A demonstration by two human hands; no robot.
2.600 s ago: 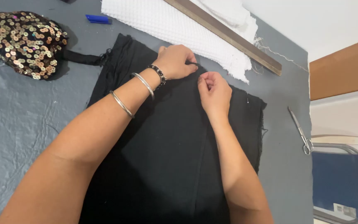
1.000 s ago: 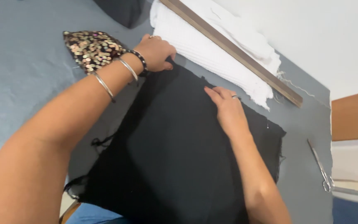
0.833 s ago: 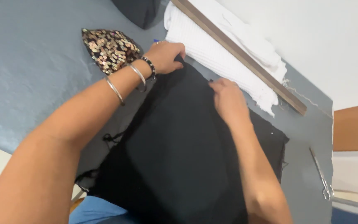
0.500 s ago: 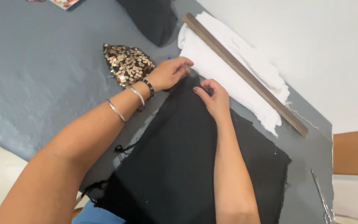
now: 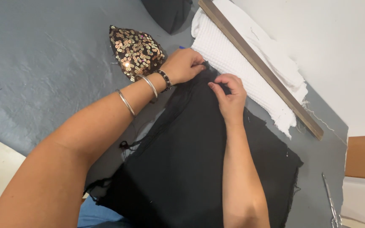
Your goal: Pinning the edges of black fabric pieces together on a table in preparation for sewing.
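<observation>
**Pinching the far edge of the black cloth**

Spreading across the grey table [image 5: 43,84] from centre frame to the bottom edge, our black fabric [image 5: 191,169] looks soft, light and limp, frayed along its sides; we judge its top hem the best place to grasp. Our left hand [image 5: 184,65] clamps that hem at upper centre, and our right hand [image 5: 231,95] pinches it just beside. A sequinned piece [image 5: 136,50] lies upper left.

Both hands sit at the far edge of the cloth [image 5: 199,160]. Sequined piece [image 5: 137,51] is left of it, towel [image 5: 237,63] behind with a wooden strip [image 5: 258,65] on top, scissors [image 5: 331,207] off right.
</observation>
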